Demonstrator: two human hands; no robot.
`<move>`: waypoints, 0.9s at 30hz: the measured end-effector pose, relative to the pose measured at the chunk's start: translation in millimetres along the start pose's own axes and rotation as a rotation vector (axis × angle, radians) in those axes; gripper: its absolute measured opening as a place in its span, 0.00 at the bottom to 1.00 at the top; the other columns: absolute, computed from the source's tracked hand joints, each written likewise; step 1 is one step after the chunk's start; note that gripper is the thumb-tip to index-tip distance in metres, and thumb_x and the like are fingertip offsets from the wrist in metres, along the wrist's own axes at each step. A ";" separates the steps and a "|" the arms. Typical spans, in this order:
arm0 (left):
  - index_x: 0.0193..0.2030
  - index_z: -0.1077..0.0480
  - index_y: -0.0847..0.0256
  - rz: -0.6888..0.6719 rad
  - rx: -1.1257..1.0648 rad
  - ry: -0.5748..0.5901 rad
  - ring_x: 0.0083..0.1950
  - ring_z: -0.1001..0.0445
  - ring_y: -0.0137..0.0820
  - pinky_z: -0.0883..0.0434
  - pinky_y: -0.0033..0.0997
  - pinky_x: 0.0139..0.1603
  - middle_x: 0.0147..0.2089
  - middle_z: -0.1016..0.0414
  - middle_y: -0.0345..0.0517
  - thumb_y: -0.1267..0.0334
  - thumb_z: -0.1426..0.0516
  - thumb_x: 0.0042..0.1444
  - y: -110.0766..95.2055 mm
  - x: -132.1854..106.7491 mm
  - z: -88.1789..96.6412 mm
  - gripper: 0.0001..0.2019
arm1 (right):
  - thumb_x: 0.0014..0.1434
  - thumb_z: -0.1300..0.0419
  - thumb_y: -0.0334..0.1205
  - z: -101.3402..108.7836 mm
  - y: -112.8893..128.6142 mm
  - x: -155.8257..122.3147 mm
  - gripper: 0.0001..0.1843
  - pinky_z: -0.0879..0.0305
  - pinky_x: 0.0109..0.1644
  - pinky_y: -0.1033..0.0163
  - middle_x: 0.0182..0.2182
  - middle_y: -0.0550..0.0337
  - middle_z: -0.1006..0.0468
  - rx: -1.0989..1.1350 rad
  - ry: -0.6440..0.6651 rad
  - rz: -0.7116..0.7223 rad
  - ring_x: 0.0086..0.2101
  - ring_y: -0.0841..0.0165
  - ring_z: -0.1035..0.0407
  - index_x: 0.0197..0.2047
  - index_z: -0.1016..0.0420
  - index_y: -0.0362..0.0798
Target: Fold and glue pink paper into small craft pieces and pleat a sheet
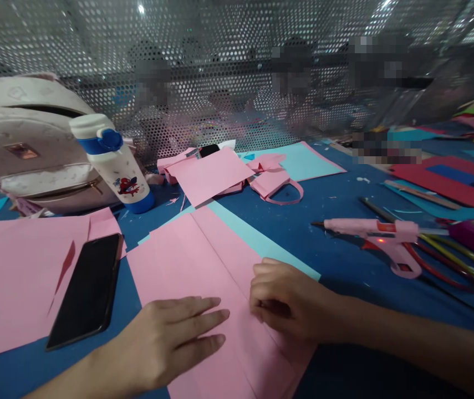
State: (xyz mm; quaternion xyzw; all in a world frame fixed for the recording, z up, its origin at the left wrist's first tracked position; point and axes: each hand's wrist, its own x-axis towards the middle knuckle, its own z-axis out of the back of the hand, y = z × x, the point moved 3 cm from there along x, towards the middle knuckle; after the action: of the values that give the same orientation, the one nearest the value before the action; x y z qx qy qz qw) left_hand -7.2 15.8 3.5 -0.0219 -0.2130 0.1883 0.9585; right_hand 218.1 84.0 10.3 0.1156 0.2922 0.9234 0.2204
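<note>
A large pink sheet of paper [174, 260] lies in front of me, with a long straight line or overlapping edge running down it. Light blue paper [257, 238] shows from under its right side. My left hand [178, 338] rests flat on the pink sheet, fingers stretched toward the line. My right hand [286, 305] is closed, its fingers curled down against the sheet just right of that line; whatever its fingertips may hold is hidden. To the right of it lies a pink hot glue gun [380, 233] with a small red light lit.
A black phone [89, 288] lies on pink paper [12, 266] at left. Behind stand a white bottle [116, 166] and a pale backpack [32, 138]. A small pink paper bag [270, 183] sits beyond. Scissors [461, 257] lie right. A perforated metal screen [220, 72] closes off the back.
</note>
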 end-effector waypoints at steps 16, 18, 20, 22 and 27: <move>0.58 0.27 0.66 -0.006 0.016 0.014 0.65 0.29 0.43 0.22 0.41 0.57 0.63 0.28 0.51 0.69 0.50 0.71 0.6 4.3 -0.4 0.15 | 0.61 0.40 0.57 -4.9 9.7 -4.1 0.19 0.48 0.37 0.59 0.28 0.64 0.29 -0.042 -0.041 0.268 0.31 0.68 0.37 0.37 0.30 0.48; 0.58 0.27 0.66 -0.002 0.024 0.010 0.65 0.29 0.43 0.22 0.40 0.57 0.64 0.28 0.51 0.69 0.50 0.71 1.0 4.2 -0.5 0.15 | 0.64 0.41 0.55 -7.4 20.9 -8.6 0.17 0.51 0.35 0.58 0.26 0.65 0.29 -0.207 -0.082 0.404 0.29 0.68 0.40 0.36 0.31 0.48; 0.58 0.27 0.66 0.006 0.038 0.001 0.65 0.29 0.42 0.23 0.40 0.57 0.65 0.29 0.49 0.69 0.50 0.71 1.0 4.4 0.6 0.15 | 0.65 0.41 0.49 -8.6 32.6 -12.5 0.13 0.53 0.32 0.57 0.24 0.67 0.31 -0.353 -0.094 0.508 0.28 0.68 0.42 0.33 0.32 0.49; 0.57 0.27 0.66 -0.008 0.042 0.006 0.64 0.29 0.41 0.23 0.40 0.58 0.64 0.28 0.48 0.69 0.51 0.71 -0.1 5.4 2.9 0.15 | 0.65 0.41 0.46 -7.6 41.2 -14.7 0.14 0.56 0.30 0.57 0.22 0.67 0.33 -0.426 -0.102 0.557 0.26 0.68 0.44 0.30 0.33 0.49; 0.57 0.26 0.64 -0.083 -0.033 0.079 0.65 0.29 0.40 0.25 0.41 0.60 0.63 0.27 0.48 0.69 0.54 0.73 -5.0 10.2 9.7 0.17 | 0.64 0.39 0.51 -3.6 48.3 -15.0 0.19 0.57 0.29 0.57 0.20 0.68 0.36 -0.498 -0.140 0.607 0.24 0.69 0.46 0.27 0.34 0.49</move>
State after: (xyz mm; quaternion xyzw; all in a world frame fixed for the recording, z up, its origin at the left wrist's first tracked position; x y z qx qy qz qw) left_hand -0.9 14.6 16.9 -0.0363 -0.1787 0.1441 0.9726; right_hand 213.5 39.8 34.7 0.2023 -0.0036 0.9791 -0.0220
